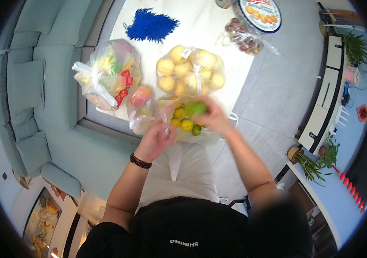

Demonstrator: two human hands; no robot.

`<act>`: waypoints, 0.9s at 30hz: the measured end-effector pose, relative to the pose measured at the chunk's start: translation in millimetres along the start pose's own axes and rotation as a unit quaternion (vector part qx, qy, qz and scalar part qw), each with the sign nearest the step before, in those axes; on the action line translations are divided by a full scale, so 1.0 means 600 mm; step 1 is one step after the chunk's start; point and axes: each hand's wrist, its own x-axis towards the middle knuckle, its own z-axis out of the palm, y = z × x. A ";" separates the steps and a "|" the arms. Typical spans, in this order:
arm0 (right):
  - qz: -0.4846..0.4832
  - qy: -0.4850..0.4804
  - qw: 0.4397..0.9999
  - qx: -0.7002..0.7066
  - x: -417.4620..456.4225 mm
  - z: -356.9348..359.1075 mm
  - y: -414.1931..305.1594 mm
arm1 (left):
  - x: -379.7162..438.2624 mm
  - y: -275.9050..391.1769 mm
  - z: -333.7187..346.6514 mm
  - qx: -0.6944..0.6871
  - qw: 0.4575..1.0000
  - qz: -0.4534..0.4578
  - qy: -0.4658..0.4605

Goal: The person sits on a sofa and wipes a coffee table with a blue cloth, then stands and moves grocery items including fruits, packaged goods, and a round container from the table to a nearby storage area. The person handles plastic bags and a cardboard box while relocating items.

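My left hand, with a beaded bracelet at the wrist, grips the edge of a thin plastic bag. The bag lies open and holds several small yellow and green citrus fruits. Above them my right hand, blurred, has its fingers on a larger green fruit. Just beyond is a tied clear bag of round yellow fruits. Left of my left hand lies a clear bag with a reddish fruit, and beside it a big knotted bag of mixed produce.
On the white marbled table are a blue shaggy cloth, a bag of dark reddish fruits and a round tin. A green-grey sofa borders the left; a low white cabinet stands at the right.
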 end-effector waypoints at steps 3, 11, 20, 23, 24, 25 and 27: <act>-0.029 -0.045 0.989 -0.140 -0.058 0.096 0.050 | -0.009 -0.002 0.014 0.022 0.999 -0.027 0.031; 0.312 -0.298 0.673 -0.600 -0.121 0.023 -0.012 | -0.053 -0.005 -0.036 0.281 0.956 -0.079 -0.023; 0.107 -0.183 0.850 -0.482 -0.220 0.037 -0.142 | -0.036 -0.125 -0.005 0.565 0.804 0.143 -0.119; 0.007 -0.097 0.906 -0.413 -0.176 0.088 -0.166 | -0.003 -0.161 -0.006 0.520 0.819 0.129 -0.205; 0.003 -0.087 0.906 -0.414 -0.158 0.094 -0.168 | -0.004 -0.154 -0.006 0.523 0.834 0.084 -0.157; -0.011 -0.036 0.919 -0.393 -0.137 0.090 -0.166 | -0.008 -0.140 -0.001 0.522 0.845 0.040 -0.107; -0.038 0.063 0.935 -0.346 -0.084 0.078 -0.161 | -0.012 -0.119 -0.001 0.507 0.859 -0.047 -0.052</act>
